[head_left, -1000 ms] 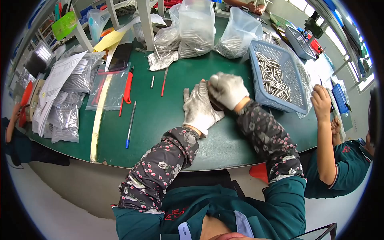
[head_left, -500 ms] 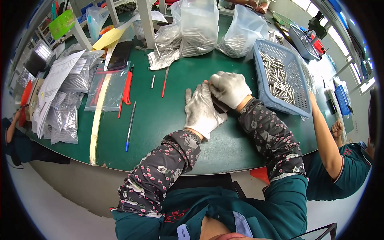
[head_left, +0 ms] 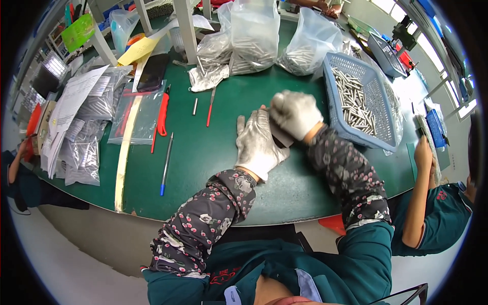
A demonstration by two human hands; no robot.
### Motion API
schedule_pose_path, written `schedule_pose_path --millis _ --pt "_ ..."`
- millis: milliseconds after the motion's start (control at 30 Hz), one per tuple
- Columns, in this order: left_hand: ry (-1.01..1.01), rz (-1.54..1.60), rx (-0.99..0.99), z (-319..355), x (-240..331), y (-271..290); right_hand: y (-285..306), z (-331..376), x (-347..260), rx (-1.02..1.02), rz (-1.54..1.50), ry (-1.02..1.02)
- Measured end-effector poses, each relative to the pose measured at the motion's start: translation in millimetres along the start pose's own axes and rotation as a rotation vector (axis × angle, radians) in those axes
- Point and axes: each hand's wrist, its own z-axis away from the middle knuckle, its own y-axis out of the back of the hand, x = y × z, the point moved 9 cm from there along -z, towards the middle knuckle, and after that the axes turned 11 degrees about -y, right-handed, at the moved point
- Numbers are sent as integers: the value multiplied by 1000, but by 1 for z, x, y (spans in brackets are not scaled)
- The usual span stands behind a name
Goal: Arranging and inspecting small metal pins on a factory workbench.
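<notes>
While your gloved left hand [head_left: 257, 144] lies flat and open on the green counter [head_left: 203, 152], your gloved right hand [head_left: 295, 113] is curled shut over a dark flat piece [head_left: 280, 138] just beside it; only the piece's edge shows between the two hands. The blue basket [head_left: 333, 96] of metal pins sits just to your right. A red cutter [head_left: 162, 114] and a blue pen [head_left: 166, 163] lie well apart to your left.
</notes>
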Motion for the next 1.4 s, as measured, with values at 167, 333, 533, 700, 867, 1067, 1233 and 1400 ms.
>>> schedule_pose_path --millis 167,333,533,700,867,1067,1233,1400 --pt "4 -1 -16 -1 0 4 -2 -8 10 -75 46 -74" --pt "12 4 -38 -4 -1 8 -6 -3 -1 -99 -15 -26" --pt "44 9 -91 5 -2 4 3 4 -9 76 -75 -49" --pt "-38 -37 -9 1 7 1 -3 9 69 122 -661 -585" --pt "-9 -35 -79 2 5 7 -45 30 48 -229 -1934 -1102" --pt "9 -113 -141 -1 6 4 -44 33 30 -260 -2142 -1127" --pt "21 -132 -178 -2 5 1 -47 36 30 -246 -2215 -1118" --pt "-19 -135 -84 -2 7 2 -51 36 33 -226 -2241 -1123"
